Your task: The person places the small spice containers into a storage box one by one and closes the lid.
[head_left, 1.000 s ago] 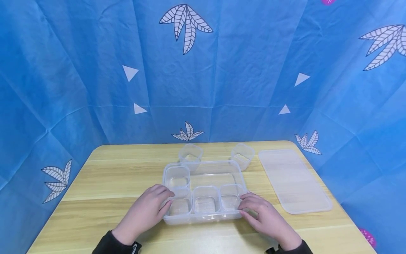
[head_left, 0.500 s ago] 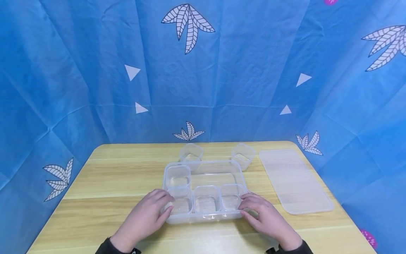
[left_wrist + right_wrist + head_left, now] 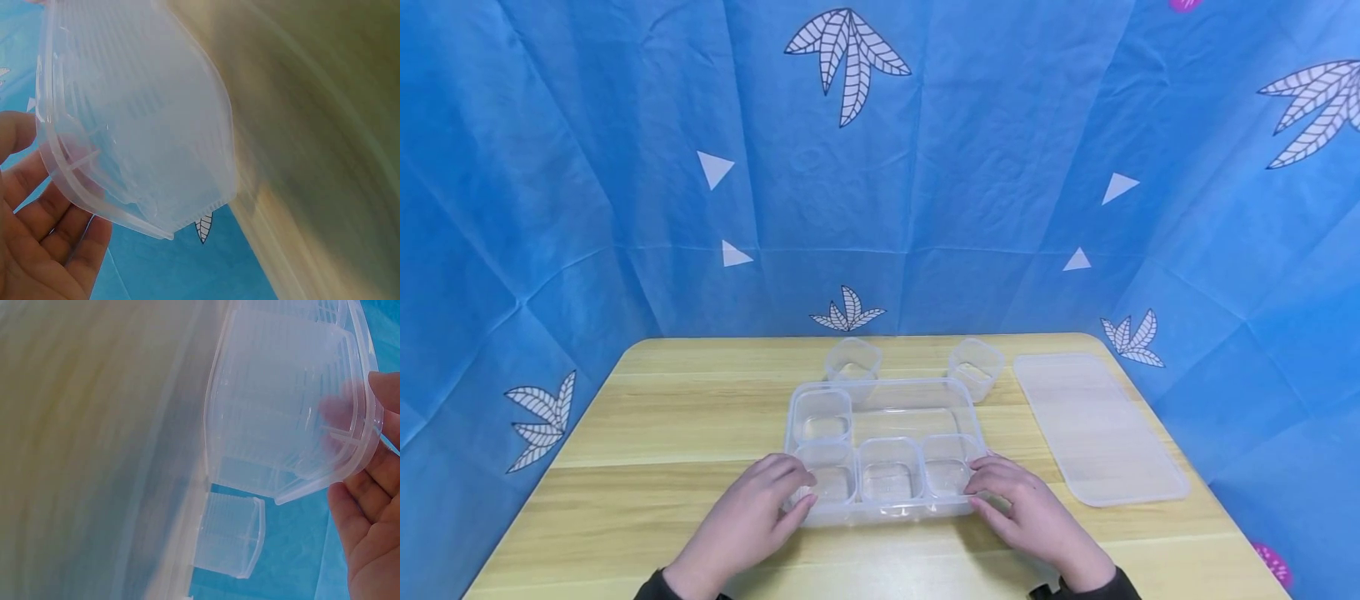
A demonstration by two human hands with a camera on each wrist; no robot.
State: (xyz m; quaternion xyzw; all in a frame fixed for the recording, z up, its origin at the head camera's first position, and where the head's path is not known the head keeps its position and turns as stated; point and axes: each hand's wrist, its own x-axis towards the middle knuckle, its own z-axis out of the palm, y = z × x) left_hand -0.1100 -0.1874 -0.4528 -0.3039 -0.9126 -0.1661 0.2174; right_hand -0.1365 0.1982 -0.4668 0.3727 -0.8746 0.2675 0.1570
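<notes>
A clear plastic storage box point(image 3: 917, 510) lies across the middle of the table. Inside it, small clear cups fill the left side and the front row: a back-left cup point(image 3: 822, 410), a front-left cup point(image 3: 835, 487), a front-middle cup point(image 3: 891, 479) and a front-right cup point(image 3: 946, 471). My left hand point(image 3: 748, 508) holds the box's near left corner, with fingertips over the rim and thumb at the front. At the near right corner, my right hand point(image 3: 1026, 508) grips the rim likewise. Both wrist views show fingertips through the translucent wall.
Two more clear cups, one on the left point(image 3: 852, 360) and one on the right point(image 3: 975, 367), stand behind the box. A flat translucent lid point(image 3: 1097, 425) lies at the table's right. Blue patterned cloth point(image 3: 880, 192) hangs around the wooden table point(image 3: 670, 417).
My left hand has slid slightly toward me and to the right along the box's left corner. My right hand keeps its place, and the cups stay where they were.
</notes>
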